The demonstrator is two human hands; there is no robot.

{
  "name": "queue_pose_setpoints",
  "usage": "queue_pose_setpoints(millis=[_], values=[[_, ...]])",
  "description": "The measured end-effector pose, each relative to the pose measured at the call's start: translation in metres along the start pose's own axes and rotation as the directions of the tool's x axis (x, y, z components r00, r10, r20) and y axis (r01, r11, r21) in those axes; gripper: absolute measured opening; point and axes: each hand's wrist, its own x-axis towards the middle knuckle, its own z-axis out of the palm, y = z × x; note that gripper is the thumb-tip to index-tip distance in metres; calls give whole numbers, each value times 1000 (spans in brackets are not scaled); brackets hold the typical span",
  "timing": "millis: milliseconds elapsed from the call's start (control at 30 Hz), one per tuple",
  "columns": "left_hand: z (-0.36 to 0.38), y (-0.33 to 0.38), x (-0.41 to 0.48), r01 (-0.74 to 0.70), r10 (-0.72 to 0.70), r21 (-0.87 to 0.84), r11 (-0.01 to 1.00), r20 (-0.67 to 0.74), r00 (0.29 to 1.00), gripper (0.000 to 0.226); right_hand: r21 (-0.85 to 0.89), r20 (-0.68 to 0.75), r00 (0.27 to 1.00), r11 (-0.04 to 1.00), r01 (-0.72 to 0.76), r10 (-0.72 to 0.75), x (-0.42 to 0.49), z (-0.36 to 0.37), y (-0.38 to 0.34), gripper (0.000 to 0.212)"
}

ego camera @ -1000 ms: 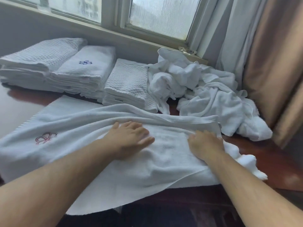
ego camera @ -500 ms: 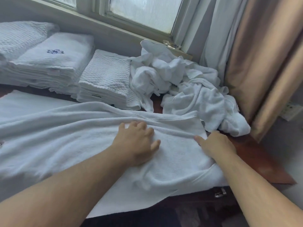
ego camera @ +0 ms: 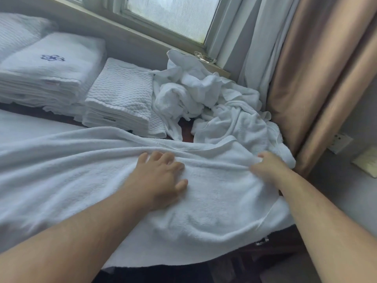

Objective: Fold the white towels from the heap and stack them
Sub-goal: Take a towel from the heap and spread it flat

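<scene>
A large white towel [ego camera: 71,172] lies spread over the dark table, its near edge hanging off the front. My left hand [ego camera: 161,178] presses flat on its middle with fingers spread. My right hand [ego camera: 267,166] grips the towel's far right edge, fingers curled into the cloth. Behind it, the heap of crumpled white towels [ego camera: 214,103] sits against the wall under the window. To the left stand stacks of folded towels: a waffle-weave stack [ego camera: 120,97], a stack with a blue emblem [ego camera: 55,68] and another waffle stack [ego camera: 18,31] at the far left.
A window sill [ego camera: 142,35] with a small clear object [ego camera: 205,57] runs behind the towels. Grey and tan curtains [ego camera: 306,78] hang at the right. A wall socket [ego camera: 340,142] sits beyond the table's right end. Bare dark table [ego camera: 187,131] shows between towel and heap.
The view has swung right. My right hand slid toward the towel's far right edge and now curls into it. My left hand stays pressed on the towel's middle.
</scene>
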Motion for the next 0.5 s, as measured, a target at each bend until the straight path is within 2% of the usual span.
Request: queue_pose_setpoints(millis=[33,67,100,133,167,233,333,433,500], values=[[0,0,-1,-9,9,5,1000,10,1000,62,-82,-260,964,996,39,-60,0,-2,3,25],[0,1,-1,-13,13,6,1000,25,1000,64,-157,-445,887,986,59,-124,-3,-2,4,26],[-1,1,-1,-12,11,6,1000,44,999,66,-258,-535,825,965,46,-182,-6,0,4,28],[-1,0,-1,-10,9,7,1000,64,998,67,-369,-554,802,929,4,-224,-10,4,3,29],[-1,0,-2,-8,7,9,1000,81,997,69,-443,-544,800,896,-17,-254,-12,11,4,30],[-1,0,-2,-4,3,11,1000,94,996,71,-452,-476,824,889,69,-307,-18,24,0,29],[-1,0,-2,-11,9,11,1000,102,995,72,-298,-270,900,918,261,-343,-27,49,-11,34],[-1,-2,-5,-20,19,6,1000,109,994,73,-231,-80,947,930,286,-312,-32,73,-16,49],[-1,-4,-7,-24,24,0,1000,93,995,72,-154,-71,943,937,312,-326,-28,79,-17,53]])
